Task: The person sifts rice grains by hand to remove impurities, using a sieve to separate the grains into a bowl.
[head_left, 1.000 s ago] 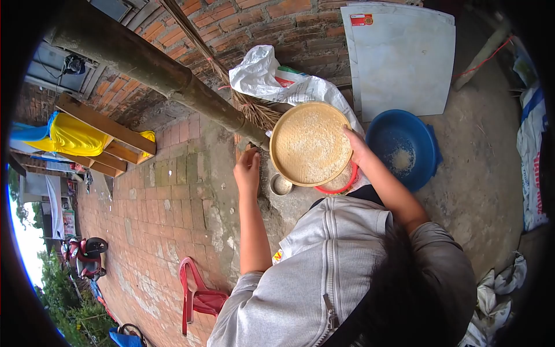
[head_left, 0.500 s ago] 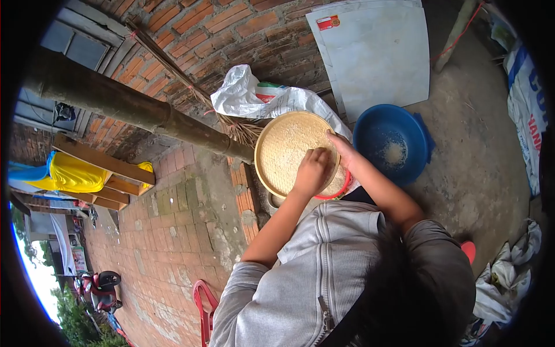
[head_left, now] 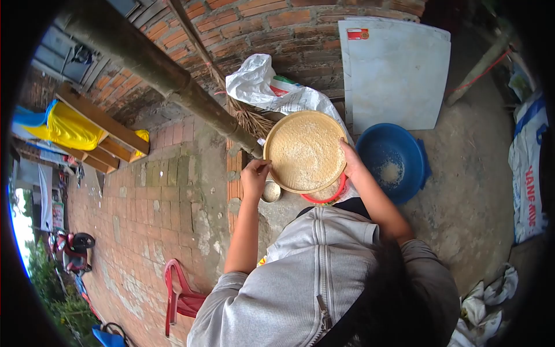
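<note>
Gripping the rim of the round tray [head_left: 303, 191]: right hand [head_left: 354, 162], fingers closed. Left hand [head_left: 253, 178]: fingers bent at opposite edge, grip unclear. Tray bears pale grains [head_left: 303, 147], partly hides red basin [head_left: 345, 184].

I note a tray [head_left: 304, 191] at centre frame, grain [head_left: 306, 147] lying on it; its lower edge partly covers a tub [head_left: 329, 200]. A basin [head_left: 378, 146] stands to its right, a bowl [head_left: 272, 200] lower left. Behind, a sack [head_left: 303, 98] lies before the wall [head_left: 260, 26]; panels [head_left: 396, 75] stand upper right.
</note>
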A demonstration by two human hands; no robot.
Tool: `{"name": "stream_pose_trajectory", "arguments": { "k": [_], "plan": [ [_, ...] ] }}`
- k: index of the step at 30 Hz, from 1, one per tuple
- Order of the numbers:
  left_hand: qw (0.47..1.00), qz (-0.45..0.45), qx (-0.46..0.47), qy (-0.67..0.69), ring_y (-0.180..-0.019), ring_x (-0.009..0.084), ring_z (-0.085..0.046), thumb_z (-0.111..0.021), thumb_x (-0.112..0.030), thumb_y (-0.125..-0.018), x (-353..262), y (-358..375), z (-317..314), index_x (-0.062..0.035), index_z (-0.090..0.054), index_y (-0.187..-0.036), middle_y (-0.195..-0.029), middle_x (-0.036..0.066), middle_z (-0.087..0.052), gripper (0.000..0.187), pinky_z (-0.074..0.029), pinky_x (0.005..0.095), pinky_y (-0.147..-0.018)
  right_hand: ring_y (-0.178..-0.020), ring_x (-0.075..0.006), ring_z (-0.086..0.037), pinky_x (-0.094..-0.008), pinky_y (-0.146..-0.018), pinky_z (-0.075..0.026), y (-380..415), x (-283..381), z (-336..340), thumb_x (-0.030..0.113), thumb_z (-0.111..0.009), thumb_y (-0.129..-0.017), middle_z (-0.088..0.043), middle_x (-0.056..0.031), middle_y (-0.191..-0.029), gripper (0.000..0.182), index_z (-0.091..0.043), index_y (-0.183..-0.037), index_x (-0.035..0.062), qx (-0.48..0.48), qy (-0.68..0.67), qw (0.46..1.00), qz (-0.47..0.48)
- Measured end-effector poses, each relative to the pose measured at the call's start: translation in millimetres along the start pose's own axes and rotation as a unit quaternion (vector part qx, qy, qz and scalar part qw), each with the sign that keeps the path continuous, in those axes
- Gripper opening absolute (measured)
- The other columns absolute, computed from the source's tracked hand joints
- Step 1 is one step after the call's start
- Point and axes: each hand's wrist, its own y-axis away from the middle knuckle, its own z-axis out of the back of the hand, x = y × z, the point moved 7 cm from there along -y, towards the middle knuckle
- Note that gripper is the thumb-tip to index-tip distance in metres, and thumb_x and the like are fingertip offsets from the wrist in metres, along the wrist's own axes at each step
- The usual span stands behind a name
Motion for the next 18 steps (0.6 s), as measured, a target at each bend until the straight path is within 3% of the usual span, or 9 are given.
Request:
{"name": "stream_pose_trajectory", "arguments": {
  "k": [4,9,11,12,13,15,16,17,18],
  "plan": [
    [0.987,0.146,-0.036,-0.052,-0.069,0.0121,-0.063,-0.072,-0.009,-0.073,69,21,38,-0.0037,-0.07,-0.087,-0.076,0.008,-0.068,0.015,-0.049,0.0262,-0.064,-0.114,-0.0256,-0.051,-0.0381,-0.097,-0.04,7,5,-12,0.037,-0.044,-0.094,-0.051,-0.0141,-0.127,0.05,-0.043,-0.129,0.0017,-0.021,0.071,0.997,0.016],
    [0.971,0.224,-0.065,-0.059,-0.07,0.0196,-0.066,-0.072,-0.008,-0.07,131,48,44,-0.005,-0.07,-0.083,-0.076,0.009,-0.069,0.013,-0.051,0.031,-0.069,-0.118,-0.0281,-0.047,-0.0396,-0.099,-0.037,3,-5,-16,0.037,-0.04,-0.095,-0.047,-0.015,-0.131,0.052,-0.038,-0.133,0.0009,0.011,0.102,0.995,-0.014],
    [0.977,0.193,-0.025,-0.092,-0.076,0.0221,-0.066,-0.072,-0.009,-0.07,151,49,37,-0.0063,-0.071,-0.087,-0.085,0.011,-0.069,0.017,-0.051,0.0322,-0.074,-0.12,-0.0285,-0.045,-0.0397,-0.1,-0.036,2,-4,-16,0.037,-0.039,-0.096,-0.046,-0.0153,-0.133,0.052,-0.038,-0.133,0.0006,-0.001,0.116,0.993,0.002],
    [0.969,0.22,0.061,-0.097,-0.095,0.0246,-0.063,-0.074,-0.018,-0.071,166,51,29,-0.0068,-0.062,-0.112,-0.105,0.016,-0.064,0.044,-0.05,0.0321,-0.081,-0.121,-0.0284,-0.045,-0.0393,-0.101,-0.035,4,-5,-22,0.037,-0.037,-0.096,-0.045,-0.0153,-0.134,0.052,-0.037,-0.133,0.0005,0.009,0.117,0.993,-0.004],
    [0.968,0.226,0.051,-0.091,-0.095,0.0246,-0.063,-0.074,-0.018,-0.071,174,57,28,-0.0068,-0.062,-0.112,-0.105,0.016,-0.064,0.044,-0.05,0.0321,-0.081,-0.121,-0.0284,-0.045,-0.0393,-0.101,-0.035,6,-6,-28,0.037,-0.037,-0.096,-0.045,-0.0153,-0.134,0.052,-0.037,-0.133,0.0005,0.015,0.128,0.992,-0.009],
    [0.966,0.206,0.005,-0.158,-0.113,0.0262,-0.054,-0.074,-0.028,-0.073,178,62,32,-0.0079,-0.042,-0.133,-0.124,0.018,-0.054,0.071,-0.048,0.0317,-0.088,-0.122,-0.0282,-0.044,-0.039,-0.102,-0.035,10,-4,-35,0.036,-0.037,-0.097,-0.044,-0.0152,-0.134,0.052,-0.036,-0.134,0.0004,0.009,0.134,0.991,-0.007],
    [0.955,0.279,0.027,-0.101,-0.123,0.0292,-0.044,-0.068,-0.042,-0.077,190,68,31,-0.0107,-0.024,-0.142,-0.136,0.017,-0.043,0.085,-0.045,0.0369,-0.092,-0.122,-0.0282,-0.044,-0.039,-0.102,-0.035,12,-3,-38,0.036,-0.037,-0.097,-0.044,-0.0152,-0.134,0.052,-0.036,-0.134,0.0004,0.012,0.141,0.99,-0.007],
    [0.955,0.279,0.024,-0.097,-0.123,0.0292,-0.044,-0.068,-0.042,-0.077,189,69,27,-0.0107,-0.024,-0.142,-0.136,0.017,-0.043,0.085,-0.045,0.0369,-0.092,-0.122,-0.0281,-0.044,-0.0389,-0.102,-0.034,14,-3,-41,0.036,-0.037,-0.097,-0.044,-0.0152,-0.134,0.052,-0.036,-0.134,0.0006,0.017,0.143,0.99,-0.011],
    [0.934,0.349,-0.005,0.076,-0.12,0.0287,-0.047,-0.064,-0.045,-0.08,177,77,23,-0.0104,-0.025,-0.142,-0.134,0.017,-0.044,0.082,-0.046,0.0399,-0.09,-0.122,-0.0279,-0.044,-0.0388,-0.102,-0.034,15,-4,-45,0.036,-0.036,-0.097,-0.044,-0.0152,-0.135,0.052,-0.036,-0.134,0.0007,0.021,0.143,0.989,-0.013]
  ]
}}
